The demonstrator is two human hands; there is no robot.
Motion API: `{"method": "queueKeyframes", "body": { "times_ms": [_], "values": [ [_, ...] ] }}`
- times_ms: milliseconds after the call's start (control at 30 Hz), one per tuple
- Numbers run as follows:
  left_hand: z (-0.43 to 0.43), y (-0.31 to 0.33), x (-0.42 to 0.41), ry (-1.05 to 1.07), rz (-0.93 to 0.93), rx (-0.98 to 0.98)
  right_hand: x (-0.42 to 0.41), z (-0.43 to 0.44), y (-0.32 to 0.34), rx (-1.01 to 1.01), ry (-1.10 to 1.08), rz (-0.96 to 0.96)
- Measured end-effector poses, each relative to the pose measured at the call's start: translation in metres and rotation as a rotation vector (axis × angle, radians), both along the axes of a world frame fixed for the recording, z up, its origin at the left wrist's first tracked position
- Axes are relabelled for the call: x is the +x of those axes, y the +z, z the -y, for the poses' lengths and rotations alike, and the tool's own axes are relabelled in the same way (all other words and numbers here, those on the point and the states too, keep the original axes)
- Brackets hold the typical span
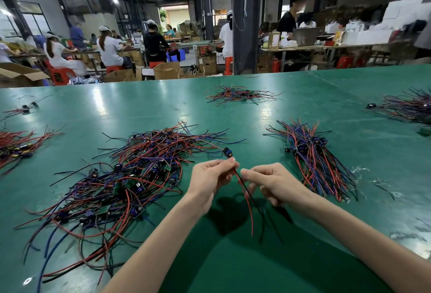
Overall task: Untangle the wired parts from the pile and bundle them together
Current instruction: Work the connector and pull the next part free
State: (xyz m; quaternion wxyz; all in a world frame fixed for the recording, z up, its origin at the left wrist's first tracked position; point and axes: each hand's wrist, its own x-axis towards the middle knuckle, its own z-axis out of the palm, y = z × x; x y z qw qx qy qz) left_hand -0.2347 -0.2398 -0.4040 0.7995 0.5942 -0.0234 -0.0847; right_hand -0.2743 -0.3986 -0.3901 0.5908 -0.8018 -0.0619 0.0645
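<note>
Left hand [211, 176] and right hand [270, 180] raised above green bench [233, 269], toward near edge, fingertips close together. Both pinch one wired part [228, 152]: black-and-blue component just above left fingertips, red and black leads hanging down between hands. Large tangled pile [130, 176] left of hands. Aligned bundle [312, 152] right of hands, components grouped at far end. Small heap [240, 95] toward far edge. More heaps at left edge [16, 145] and right edge [410, 106].

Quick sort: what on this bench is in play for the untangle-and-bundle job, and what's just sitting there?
In play: left hand, right hand, the wired part both pinch, tangled pile, aligned bundle.

Lying about, probably: far pile, right-edge pile, left-edge pile, cardboard boxes.
</note>
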Motion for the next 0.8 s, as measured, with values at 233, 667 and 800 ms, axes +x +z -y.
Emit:
{"method": "queueKeyframes", "body": {
  "times_ms": [233, 667, 800],
  "values": [
    [0.008, -0.011, -0.002, -0.05, 0.035, 0.081, 0.006, -0.007, -0.013, 0.259, -0.089, -0.074],
    [-0.008, -0.011, 0.012, 0.195, 0.114, 0.133, 0.004, -0.01, -0.015, 0.238, 0.008, -0.206],
    [-0.017, -0.009, 0.018, 0.256, 0.107, 0.147, 0.002, -0.007, -0.013, 0.175, 0.058, -0.223]
  ]
}}
